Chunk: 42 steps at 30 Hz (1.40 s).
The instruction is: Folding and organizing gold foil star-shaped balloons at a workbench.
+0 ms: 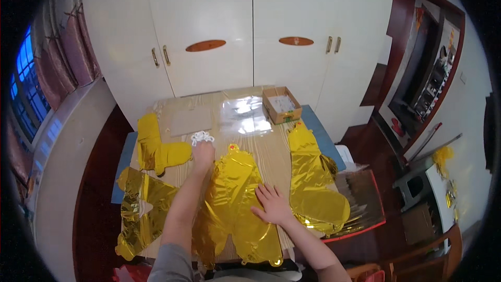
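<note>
Evidently, my right hand [274,206] lies flat and ungripping, presumably steadying the middle foil [235,183] on the table [274,151]. My left hand [204,151] is at the white rings [202,137]; whether it grasps any, I cannot tell. The foil's long axis runs away from me, red-dotted tip toward the wardrobe [297,0].

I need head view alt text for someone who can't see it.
A person's right hand rests flat on a gold foil shape, the left hand at small white pieces. Three more gold shapes flank it; an open cardboard box sits farther back.
</note>
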Tool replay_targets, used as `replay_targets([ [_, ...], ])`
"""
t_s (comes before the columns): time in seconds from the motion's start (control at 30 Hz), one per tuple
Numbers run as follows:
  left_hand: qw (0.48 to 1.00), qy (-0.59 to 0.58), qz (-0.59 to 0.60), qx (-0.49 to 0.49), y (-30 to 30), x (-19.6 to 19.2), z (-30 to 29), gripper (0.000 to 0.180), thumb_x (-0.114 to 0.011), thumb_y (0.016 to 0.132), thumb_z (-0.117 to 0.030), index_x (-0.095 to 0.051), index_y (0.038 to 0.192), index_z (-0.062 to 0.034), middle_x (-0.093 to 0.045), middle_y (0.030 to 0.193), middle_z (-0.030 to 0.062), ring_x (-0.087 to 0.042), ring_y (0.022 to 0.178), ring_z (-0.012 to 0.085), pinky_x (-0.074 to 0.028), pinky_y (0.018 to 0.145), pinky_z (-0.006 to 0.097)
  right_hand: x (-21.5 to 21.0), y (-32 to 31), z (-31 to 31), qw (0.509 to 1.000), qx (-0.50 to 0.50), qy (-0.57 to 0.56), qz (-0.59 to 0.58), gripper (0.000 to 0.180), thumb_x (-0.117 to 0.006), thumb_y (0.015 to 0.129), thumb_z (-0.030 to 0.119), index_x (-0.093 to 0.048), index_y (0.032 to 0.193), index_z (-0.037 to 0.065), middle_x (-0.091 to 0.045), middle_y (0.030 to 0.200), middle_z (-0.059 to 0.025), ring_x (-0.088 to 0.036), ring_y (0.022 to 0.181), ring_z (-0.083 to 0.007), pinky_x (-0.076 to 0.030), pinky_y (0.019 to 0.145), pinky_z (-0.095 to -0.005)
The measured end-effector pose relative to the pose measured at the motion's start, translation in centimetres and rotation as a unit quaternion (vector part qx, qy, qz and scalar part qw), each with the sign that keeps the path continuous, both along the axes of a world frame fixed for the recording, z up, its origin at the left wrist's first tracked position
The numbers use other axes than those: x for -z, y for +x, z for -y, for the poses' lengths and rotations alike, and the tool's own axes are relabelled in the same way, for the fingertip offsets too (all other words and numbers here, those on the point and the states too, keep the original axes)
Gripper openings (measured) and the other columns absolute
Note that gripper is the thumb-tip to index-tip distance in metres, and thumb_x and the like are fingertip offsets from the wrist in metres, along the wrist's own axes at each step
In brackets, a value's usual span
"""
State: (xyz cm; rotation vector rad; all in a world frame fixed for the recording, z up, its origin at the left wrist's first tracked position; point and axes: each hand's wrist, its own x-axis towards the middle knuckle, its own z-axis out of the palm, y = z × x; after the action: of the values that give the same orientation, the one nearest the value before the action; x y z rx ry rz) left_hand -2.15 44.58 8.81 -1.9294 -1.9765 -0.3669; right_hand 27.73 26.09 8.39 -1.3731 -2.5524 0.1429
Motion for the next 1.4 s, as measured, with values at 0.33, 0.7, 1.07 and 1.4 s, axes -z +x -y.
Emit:
replay_targets([
  [0.33, 0.994, 0.050, 0.067, 0.067, -1.0, -0.6, 5.0, 0.024, -0.066, 0.073, -0.018, -0.064, 0.093, -0.0057, -0.063, 0.087, 0.0126, -0.063, 0.086, 0.0314, -0.051, 0.071, 0.045, 0.3, 0.0, -0.1, 0.999, -0.003, 0.010, -0.032, 0.068, -0.039, 0.096, 0.050, -0.039, 0.143, 0.001, -0.035, 0.151, -0.0162, -0.029, 0.142, -0.0305, -0.019, 0.116, -0.0486],
  [0.7, 0.936, -0.108, 0.245, 0.227, 2.2, -4.0, 20.0, 0.032, -0.064, 0.085, -0.022, -0.059, 0.110, -0.0034, -0.061, 0.111, 0.0164, -0.057, 0.105, 0.0363, -0.045, 0.090, 0.046, 0.9, 0.9, -0.8, 0.971, -0.025, -0.039, -0.234, 0.047, -0.047, 0.096, 0.021, -0.044, 0.138, 0.001, -0.042, 0.145, -0.0204, -0.039, 0.135, -0.0351, -0.029, 0.113, -0.0437],
  [1.07, 0.939, -0.165, 0.193, 0.232, 3.0, -4.4, 30.4, 0.055, -0.068, 0.085, -0.031, -0.051, 0.131, -0.0063, -0.049, 0.135, 0.0174, -0.043, 0.128, 0.0401, -0.032, 0.109, 0.052, 1.2, 2.6, -1.6, 0.782, 0.049, -0.187, -0.592, 0.038, -0.042, 0.101, 0.016, -0.049, 0.135, 0.000, -0.047, 0.142, -0.0183, -0.041, 0.135, -0.0290, -0.028, 0.113, -0.0363],
  [1.4, 0.915, -0.200, 0.207, 0.281, 4.4, -4.1, 30.1, 0.057, -0.067, 0.084, -0.035, -0.051, 0.133, -0.0121, -0.047, 0.139, 0.0156, -0.039, 0.133, 0.0368, -0.026, 0.111, 0.056, -4.2, 5.5, 12.2, 0.958, -0.006, -0.078, -0.274, 0.037, -0.074, 0.079, 0.027, -0.061, 0.106, 0.005, -0.061, 0.110, -0.0167, -0.058, 0.105, -0.0347, -0.046, 0.089, -0.0431],
])
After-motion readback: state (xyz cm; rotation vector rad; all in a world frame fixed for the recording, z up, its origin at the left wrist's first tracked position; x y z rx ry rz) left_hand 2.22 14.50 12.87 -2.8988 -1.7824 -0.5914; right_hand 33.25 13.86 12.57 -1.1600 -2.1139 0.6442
